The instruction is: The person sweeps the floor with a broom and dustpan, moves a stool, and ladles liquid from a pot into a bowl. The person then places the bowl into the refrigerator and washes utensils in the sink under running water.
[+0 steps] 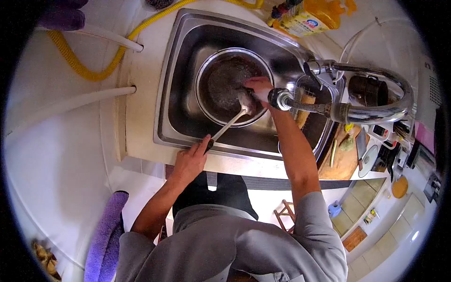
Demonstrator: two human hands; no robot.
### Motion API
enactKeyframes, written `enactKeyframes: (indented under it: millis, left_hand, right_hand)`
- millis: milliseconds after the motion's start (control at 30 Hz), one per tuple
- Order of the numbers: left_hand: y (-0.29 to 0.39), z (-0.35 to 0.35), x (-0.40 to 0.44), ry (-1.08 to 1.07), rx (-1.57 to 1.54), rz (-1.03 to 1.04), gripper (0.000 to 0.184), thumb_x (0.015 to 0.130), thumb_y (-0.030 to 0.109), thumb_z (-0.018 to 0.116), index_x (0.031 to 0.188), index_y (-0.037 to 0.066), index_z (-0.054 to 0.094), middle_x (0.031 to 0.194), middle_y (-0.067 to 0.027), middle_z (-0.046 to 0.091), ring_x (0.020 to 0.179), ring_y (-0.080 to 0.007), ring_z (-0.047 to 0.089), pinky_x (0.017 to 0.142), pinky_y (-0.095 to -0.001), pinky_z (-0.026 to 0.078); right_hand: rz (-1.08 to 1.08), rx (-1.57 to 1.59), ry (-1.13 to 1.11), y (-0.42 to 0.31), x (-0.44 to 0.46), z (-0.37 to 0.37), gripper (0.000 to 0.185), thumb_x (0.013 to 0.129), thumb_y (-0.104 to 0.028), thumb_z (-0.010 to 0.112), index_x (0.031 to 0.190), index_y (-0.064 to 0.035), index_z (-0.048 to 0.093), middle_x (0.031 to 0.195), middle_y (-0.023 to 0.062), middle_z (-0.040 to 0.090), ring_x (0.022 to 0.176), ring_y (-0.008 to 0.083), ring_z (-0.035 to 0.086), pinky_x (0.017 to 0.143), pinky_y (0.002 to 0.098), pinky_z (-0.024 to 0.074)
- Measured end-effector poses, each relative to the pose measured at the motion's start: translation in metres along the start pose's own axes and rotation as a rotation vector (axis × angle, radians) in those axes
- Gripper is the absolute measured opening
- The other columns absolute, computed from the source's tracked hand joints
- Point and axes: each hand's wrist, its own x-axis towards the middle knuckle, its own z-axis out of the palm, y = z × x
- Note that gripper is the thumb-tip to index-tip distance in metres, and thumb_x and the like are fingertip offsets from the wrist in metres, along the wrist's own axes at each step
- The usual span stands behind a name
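Observation:
My left hand (190,160) is wrapped round the black grip of a long-handled metal spatula (230,123) at the sink's front edge. The spatula slants up into a round metal basin (203,104) of dark, bubbly water. Its wet, blurred head lies near the basin's right side, close to my right hand (260,88). The fingers of that hand are bent over the basin beside the spatula head. Something dark shows below them, too unclear to name. The faucet's spout (281,98) covers part of my right wrist.
Around the basin is a steel sink (181,110), with a curved faucet (399,101) and a wire rack (312,124) at its right. A cutting board (338,162) holds a knife (361,143). A yellow bottle (310,21) stands behind; a yellow hose (75,61) runs at left.

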Motion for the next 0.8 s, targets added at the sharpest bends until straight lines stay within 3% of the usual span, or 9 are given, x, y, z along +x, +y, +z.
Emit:
enactKeyframes:
  millis: [100, 167, 200, 300, 433, 533, 567, 733, 800]
  left_hand:
    - [0.003, 0.002, -0.001, 0.003, -0.043, -0.009, 0.065, 0.086, 0.016, 0.069, 0.146, 0.011, 0.042, 0.101, -0.0135, 0.067, 0.082, -0.0319, 0.069, 0.069, -0.0437, 0.057]
    - [0.006, -0.007, 0.0, -0.158, -0.019, -0.108, 0.064, 0.089, 0.016, 0.067, 0.148, 0.014, 0.04, 0.115, -0.018, 0.067, 0.096, -0.0354, 0.068, 0.075, -0.0436, 0.055]
    - [0.005, -0.004, 0.002, -0.152, -0.019, -0.104, 0.064, 0.089, 0.016, 0.067, 0.148, 0.014, 0.04, 0.115, -0.018, 0.067, 0.096, -0.0354, 0.068, 0.075, -0.0436, 0.055]
    - [0.004, 0.002, 0.001, 0.065, -0.029, -0.004, 0.065, 0.087, 0.015, 0.068, 0.146, 0.011, 0.041, 0.096, -0.0147, 0.068, 0.082, -0.0338, 0.069, 0.07, -0.0452, 0.056]
    - [0.007, -0.001, 0.007, 0.079, -0.206, -0.138, 0.063, 0.088, 0.014, 0.067, 0.146, 0.012, 0.042, 0.101, -0.0197, 0.068, 0.086, -0.0386, 0.068, 0.072, -0.0477, 0.055]
    - [0.006, -0.003, 0.007, 0.099, -0.241, -0.097, 0.063, 0.089, 0.013, 0.066, 0.146, 0.012, 0.041, 0.105, -0.0226, 0.068, 0.091, -0.0403, 0.067, 0.074, -0.0477, 0.054]
    - [0.006, -0.003, 0.006, 0.105, -0.257, -0.063, 0.063, 0.089, 0.012, 0.066, 0.147, 0.012, 0.04, 0.107, -0.0237, 0.068, 0.093, -0.0407, 0.067, 0.075, -0.0472, 0.054]
    - [0.005, -0.009, 0.009, -0.029, -0.383, -0.175, 0.062, 0.089, 0.011, 0.066, 0.146, 0.014, 0.042, 0.107, -0.0235, 0.068, 0.097, -0.0392, 0.068, 0.081, -0.044, 0.054]
    - [0.007, -0.015, 0.01, -0.05, -0.426, -0.246, 0.062, 0.089, 0.01, 0.066, 0.146, 0.016, 0.043, 0.106, -0.0224, 0.068, 0.097, -0.0373, 0.069, 0.083, -0.0416, 0.054]
  right_hand:
    - [-0.205, 0.285, -0.078, 0.057, 0.01, -0.012, 0.02, 0.088, -0.012, 0.066, 0.105, -0.0023, 0.071, 0.11, 0.0122, 0.069, 0.097, 0.0257, 0.065, 0.089, 0.0355, 0.052]
    - [0.119, 0.859, -0.058, 0.062, -0.004, -0.015, 0.021, 0.091, -0.012, 0.061, 0.11, -0.0045, 0.068, 0.114, 0.0115, 0.068, 0.101, 0.028, 0.065, 0.091, 0.042, 0.0532]
    - [0.113, 0.857, -0.056, 0.04, -0.018, -0.011, 0.021, 0.091, -0.012, 0.061, 0.11, -0.0045, 0.068, 0.114, 0.0115, 0.068, 0.101, 0.028, 0.065, 0.091, 0.042, 0.0532]
    - [0.34, 1.215, 0.072, -0.003, -0.036, 0.015, 0.036, 0.089, -0.009, 0.065, 0.124, -0.0087, 0.06, 0.12, 0.0144, 0.064, 0.101, 0.0307, 0.066, 0.085, 0.0539, 0.0576]
    - [0.194, 1.0, 0.492, -0.029, -0.072, 0.054, 0.026, 0.09, -0.004, 0.062, 0.116, -0.0089, 0.061, 0.108, 0.0121, 0.064, 0.101, 0.0251, 0.065, 0.09, 0.0468, 0.055]
    - [-0.16, 0.878, 0.323, 0.064, -0.011, 0.039, 0.025, 0.091, -0.021, 0.071, 0.111, -0.0091, 0.064, 0.108, 0.0058, 0.065, 0.103, 0.024, 0.061, 0.094, 0.043, 0.0494]
    - [-0.047, 0.789, 0.336, 0.063, -0.006, 0.033, 0.027, 0.091, -0.022, 0.072, 0.112, -0.0069, 0.065, 0.107, 0.0048, 0.066, 0.098, 0.0229, 0.063, 0.094, 0.0357, 0.0478]
    - [0.034, 0.764, 0.077, 0.028, -0.016, 0.012, 0.035, 0.089, -0.033, 0.071, 0.118, -0.0124, 0.067, 0.109, 0.0048, 0.068, 0.097, 0.0223, 0.064, 0.082, 0.0385, 0.0542]
    - [0.267, 0.822, 0.102, -0.019, -0.053, 0.011, 0.028, 0.093, -0.034, 0.067, 0.111, -0.0125, 0.065, 0.103, 0.0055, 0.068, 0.085, 0.0191, 0.064, 0.057, 0.0355, 0.0546]
